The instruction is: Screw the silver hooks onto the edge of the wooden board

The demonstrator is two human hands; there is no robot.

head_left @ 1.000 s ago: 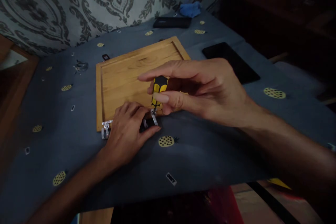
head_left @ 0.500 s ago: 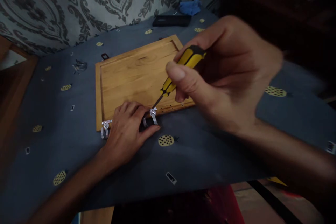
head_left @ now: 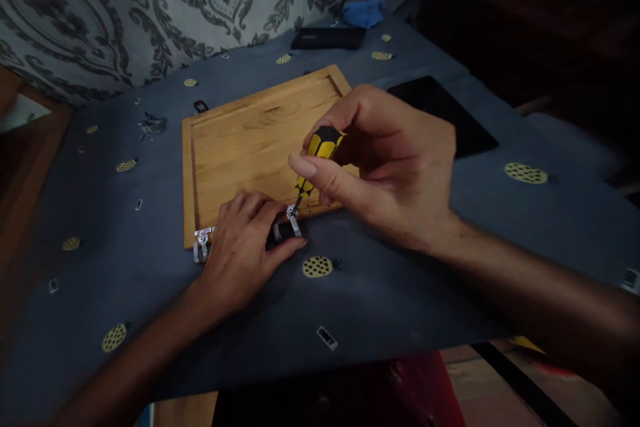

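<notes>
Screwdriver [head_left: 320, 145] on a metal hook [head_left: 291, 219] at the wooden board's [head_left: 240, 140] near edge

The left hand [head_left: 240, 253] lay palm down, finger and thumb pinching the hook; a second hook [head_left: 201, 243] hung at the board's near left corner. The right hand [head_left: 395, 173] gripped the screwdriver's yellow-and-black handle (tip down on the hook). A black phone [head_left: 440, 110] lay beyond the board's right side.

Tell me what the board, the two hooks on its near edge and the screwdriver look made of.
The board looks like wood: pale, smooth, visible grain, routed rim. The hooks look like metal, probably steel: bright silvery glints. The screwdriver handle seems hard plastic, smooth yellow with black stripes; its shaft is dark, probably metal.
</notes>
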